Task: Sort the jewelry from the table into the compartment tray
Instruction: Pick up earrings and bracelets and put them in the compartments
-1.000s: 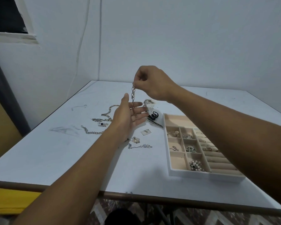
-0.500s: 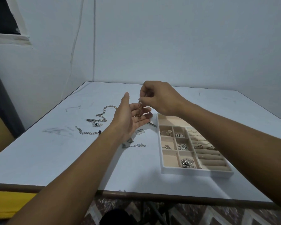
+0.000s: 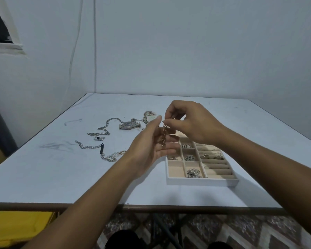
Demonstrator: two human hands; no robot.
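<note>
Head view: loose silver chains (image 3: pixel 90 146) and a watch (image 3: pixel 128 125) lie on the counter (image 3: pixel 43 168) at left. The left hand (image 3: pixel 151 148) is flat and open behind a gold chain (image 3: pixel 163 136). The right hand (image 3: pixel 192 123) pinches the chain's top, and it hangs over the compartment tray's (image 3: pixel 201 181) far-left part.

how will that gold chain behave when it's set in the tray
Likely floppy: the gold chain hangs limp, pinched by the right hand. Probably heaps where set, as its end gathers on the left hand. Chunky links suggest some weight.
</note>
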